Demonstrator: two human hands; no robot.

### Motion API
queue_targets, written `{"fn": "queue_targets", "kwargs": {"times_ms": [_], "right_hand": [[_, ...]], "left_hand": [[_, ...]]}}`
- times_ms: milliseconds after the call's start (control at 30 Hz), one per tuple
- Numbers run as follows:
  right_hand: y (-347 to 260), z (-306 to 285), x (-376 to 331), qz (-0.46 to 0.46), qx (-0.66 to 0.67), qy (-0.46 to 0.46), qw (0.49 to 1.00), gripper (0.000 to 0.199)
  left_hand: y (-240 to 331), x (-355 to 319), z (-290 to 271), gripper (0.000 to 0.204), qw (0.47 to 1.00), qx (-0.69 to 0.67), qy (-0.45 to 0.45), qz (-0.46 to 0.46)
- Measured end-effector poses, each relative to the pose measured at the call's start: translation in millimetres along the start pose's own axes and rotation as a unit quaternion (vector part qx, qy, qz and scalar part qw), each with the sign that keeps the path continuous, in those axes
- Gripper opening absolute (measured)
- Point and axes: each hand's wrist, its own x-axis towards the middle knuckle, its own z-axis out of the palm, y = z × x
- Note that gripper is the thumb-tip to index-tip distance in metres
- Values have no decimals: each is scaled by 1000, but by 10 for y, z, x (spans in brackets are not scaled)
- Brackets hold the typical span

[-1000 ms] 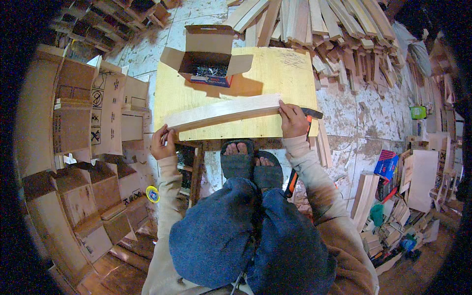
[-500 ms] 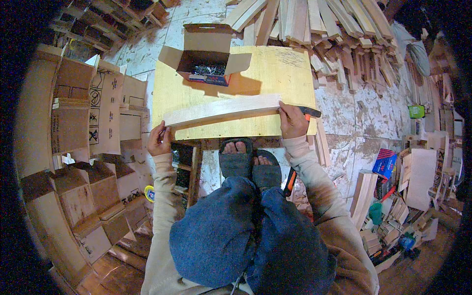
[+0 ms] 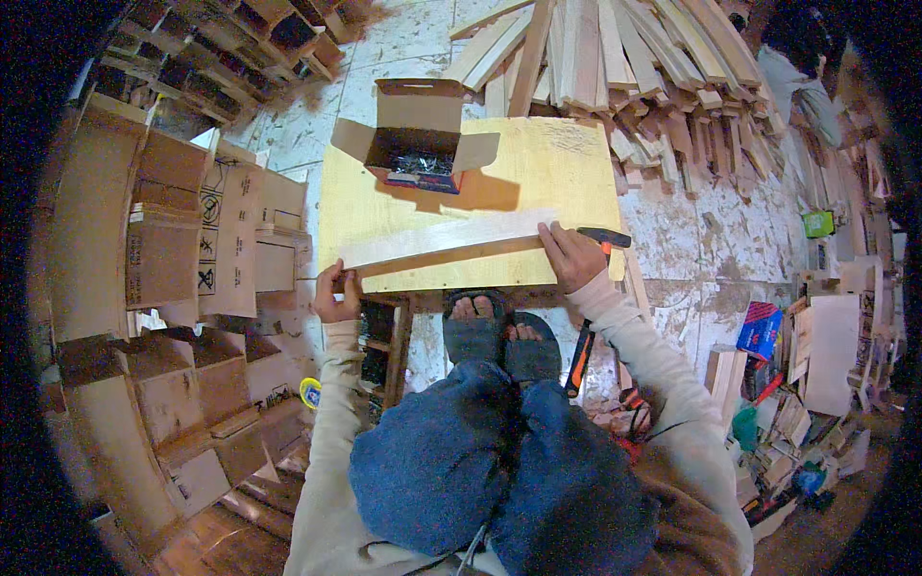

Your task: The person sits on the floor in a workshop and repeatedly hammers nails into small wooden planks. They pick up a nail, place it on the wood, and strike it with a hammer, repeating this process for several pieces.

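A pale wooden strip (image 3: 447,237) spans the near part of a yellow wooden board (image 3: 567,192), its right end a little farther from me. My left hand (image 3: 338,292) pinches the strip's left end between thumb and fingers. At the other end, my right hand (image 3: 570,256) grips the strip, fingers on top. A hammer (image 3: 603,236) with a black head and orange-black handle lies beside my right hand, its handle running partly beneath my right forearm. Toward the board's far left stands an open cardboard box (image 3: 418,154) of nails.
Long wooden strips (image 3: 615,58) are piled at the far right. Cardboard boxes (image 3: 230,230) line the left side. Wood offcuts (image 3: 788,422) and a blue-red box (image 3: 759,329) lie at the right. My sandalled feet (image 3: 499,336) are just before the board.
The whole view has shifted, so the board, box and hands appear lower and slightly to the right. Both hands keep their hold on the strip's ends.
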Motion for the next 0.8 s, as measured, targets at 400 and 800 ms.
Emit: {"fn": "queue_targets", "kwargs": {"times_ms": [400, 800], "right_hand": [[37, 28, -26, -54, -11, -3, 998, 47], [-8, 64, -51, 5, 40, 24, 999, 47]], "left_hand": [[1239, 1750, 953, 22, 974, 24, -218, 58], [1129, 1912, 1728, 21, 878, 286, -383, -30]]}}
